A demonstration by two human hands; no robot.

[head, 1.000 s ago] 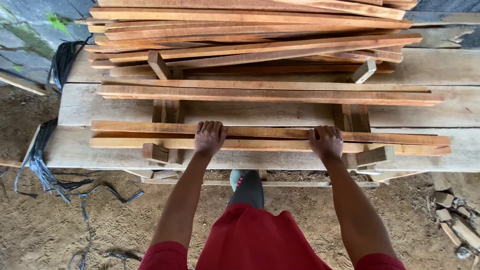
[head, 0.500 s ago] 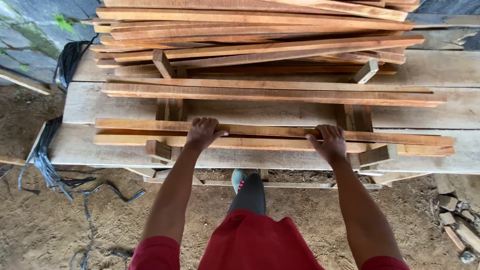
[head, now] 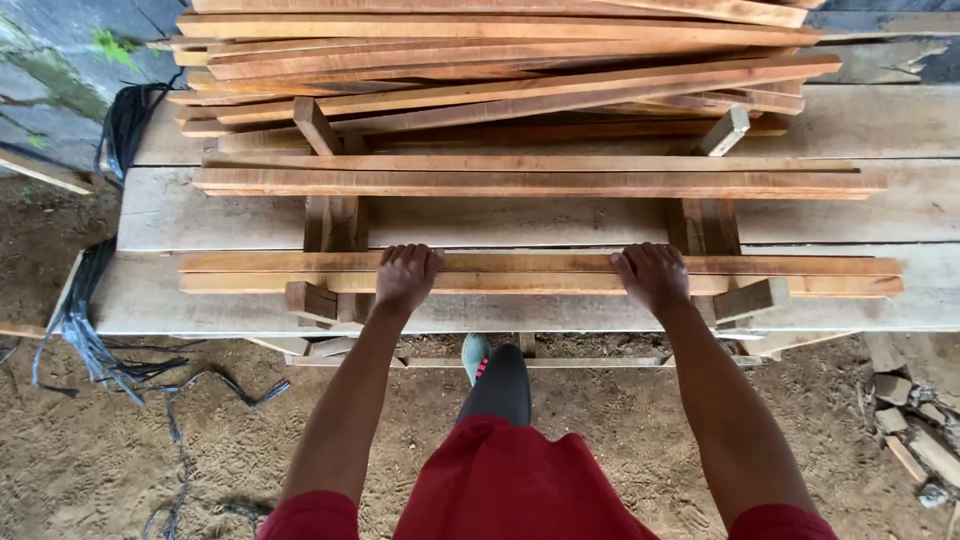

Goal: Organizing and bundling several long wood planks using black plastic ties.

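Left hand (head: 405, 275), right hand (head: 652, 275) grip slats (head: 540, 272)

Sandy dirt floor (head: 120, 450) down here, black cables (head: 95, 340) trailing at the left, stone rubble (head: 915, 430) near right, pale plank tabletop (head: 560, 222) across, daylight, mossy grey wall (head: 60, 70) far left.

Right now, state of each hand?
Left hand: curled over the near slats, gripping them.
Right hand: same, gripping the slats.
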